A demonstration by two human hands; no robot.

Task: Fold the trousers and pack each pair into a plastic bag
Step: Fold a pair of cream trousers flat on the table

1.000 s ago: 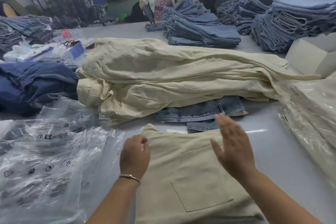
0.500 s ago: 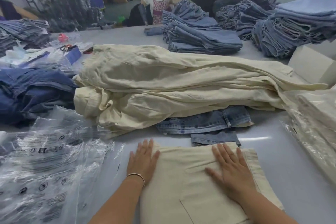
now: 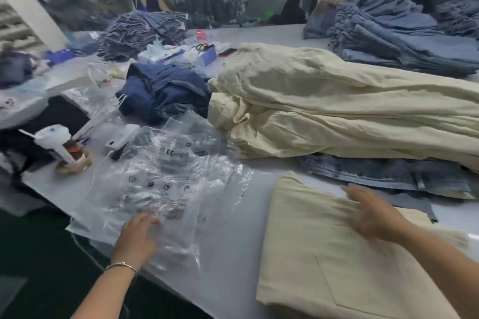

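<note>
Resting flat, the fingers (image 3: 359, 195) of the right hand (image 3: 373, 215) lie straight and slightly spread on the far edge of the folded cream trousers (image 3: 337, 261), pressing down and gripping nothing. That folded pair lies at the near right of the grey table (image 3: 233, 254), a patch pocket facing up. On the left, the left hand (image 3: 138, 234) reaches onto the stack of clear plastic bags (image 3: 166, 184); its fingers look loosely bent over the top sheet, but motion blur hides whether they pinch it (I cannot tell). A thin bracelet (image 3: 121, 265) circles that wrist. The bags lie spread at the near left of the table, printed with small black symbols. Just beyond the folded pair, a pair of blue jeans (image 3: 383, 173) lies flat under a heap of unfolded cream trousers (image 3: 337, 111). Left of that heap sits a bundle of dark blue denim (image 3: 163, 90). A lidded drink cup (image 3: 55, 140) with a straw stands at the far left edge. Stacks of folded jeans (image 3: 404, 39) fill the far right, where two other people work.
</note>
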